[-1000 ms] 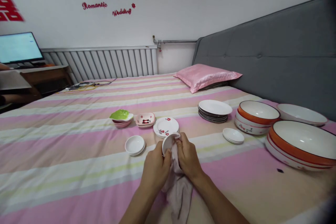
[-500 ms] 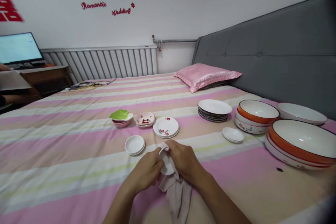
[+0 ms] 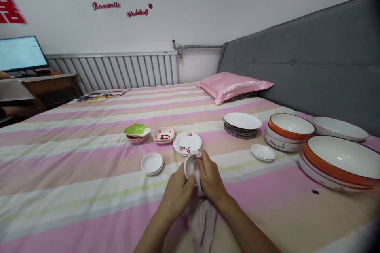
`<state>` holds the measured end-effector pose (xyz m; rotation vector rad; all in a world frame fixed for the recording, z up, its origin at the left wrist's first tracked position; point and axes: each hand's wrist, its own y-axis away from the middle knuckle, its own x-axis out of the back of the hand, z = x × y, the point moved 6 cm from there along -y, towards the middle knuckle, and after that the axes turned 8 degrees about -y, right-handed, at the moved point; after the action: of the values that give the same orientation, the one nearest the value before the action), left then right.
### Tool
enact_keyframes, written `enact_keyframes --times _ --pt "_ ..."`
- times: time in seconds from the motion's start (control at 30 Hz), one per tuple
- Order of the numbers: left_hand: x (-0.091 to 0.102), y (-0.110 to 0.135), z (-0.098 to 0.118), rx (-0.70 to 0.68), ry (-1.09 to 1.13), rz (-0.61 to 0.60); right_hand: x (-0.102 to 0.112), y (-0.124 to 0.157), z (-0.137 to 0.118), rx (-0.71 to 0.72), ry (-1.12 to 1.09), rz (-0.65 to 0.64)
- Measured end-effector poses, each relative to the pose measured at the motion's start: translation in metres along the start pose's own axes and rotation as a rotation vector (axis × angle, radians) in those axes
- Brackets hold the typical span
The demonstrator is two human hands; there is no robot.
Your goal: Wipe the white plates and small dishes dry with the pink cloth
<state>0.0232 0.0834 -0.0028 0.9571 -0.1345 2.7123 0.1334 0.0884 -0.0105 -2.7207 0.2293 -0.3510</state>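
Observation:
Between my hands, above the bed, is a small white dish (image 3: 189, 167), tilted up on its edge. My left hand (image 3: 180, 189) grips its left side, thumb over the inner face. On the other side my right hand (image 3: 211, 178) is closed on a pale pink cloth (image 3: 203, 221), pressing it against the dish's rim. The cloth's loose end hangs below both hands. Just beyond the dish lie stacked white plates with red flowers (image 3: 187, 142). A pair of small white dishes (image 3: 152, 163) rests to the left.
Left of the plates sit pink rectangular dishes (image 3: 164, 134) and a green leaf-shaped dish (image 3: 136, 129). To the right are stacked plates (image 3: 242, 120), small white dishes (image 3: 263, 152), orange-rimmed bowls (image 3: 292, 124) and larger bowls (image 3: 341, 158). A pink pillow (image 3: 233, 85) lies near the grey headboard (image 3: 311, 55).
Both hands have shifted slightly up and to the right with the dish. The dish has turned more upright, and the cloth has moved along with it.

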Motion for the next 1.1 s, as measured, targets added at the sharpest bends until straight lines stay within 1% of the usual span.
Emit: enact_keyframes --times 0.03,0.1,0.23,0.3,0.37,0.43,0.53,0.63,0.73,0.83,1.0,1.07,1.1 --pt "-0.001 0.0 -0.002 -0.002 0.013 -0.027 0.0 0.0 -0.001 0.019 0.033 -0.022" --pt "-0.002 0.0 -0.005 -0.013 0.05 -0.125 -0.001 0.001 -0.005 0.062 0.118 -0.083" --pt "0.004 0.004 -0.011 0.0 0.075 -0.295 -0.005 0.004 -0.015 0.147 0.254 -0.24" --pt "0.007 0.006 -0.013 0.01 0.068 -0.356 -0.009 0.007 -0.019 0.173 0.286 -0.308" --pt "0.01 0.008 -0.013 0.007 0.056 -0.392 -0.012 0.009 -0.021 0.179 0.281 -0.348" --pt "0.012 0.007 -0.013 0.012 0.044 -0.385 -0.015 0.01 -0.02 0.168 0.242 -0.346" --pt "0.013 0.002 -0.01 0.027 0.051 -0.273 -0.013 0.007 -0.013 0.122 0.157 -0.257" --pt "0.007 -0.001 -0.004 0.0 0.09 -0.19 -0.009 0.004 -0.004 0.063 0.092 -0.147" --pt "-0.001 -0.001 -0.003 -0.004 0.143 -0.175 -0.005 0.002 0.001 0.038 0.082 -0.109" --pt "-0.002 0.001 -0.007 0.009 0.182 -0.224 -0.006 0.002 -0.003 0.063 0.124 -0.179" --pt "0.004 0.005 -0.014 0.051 0.139 -0.385 -0.013 0.008 -0.015 0.143 0.206 -0.353" --pt "0.006 0.006 -0.014 0.053 0.113 -0.407 -0.016 0.01 -0.017 0.151 0.224 -0.388" --pt "0.007 0.005 -0.014 0.05 0.111 -0.398 -0.017 0.01 -0.017 0.153 0.227 -0.388"
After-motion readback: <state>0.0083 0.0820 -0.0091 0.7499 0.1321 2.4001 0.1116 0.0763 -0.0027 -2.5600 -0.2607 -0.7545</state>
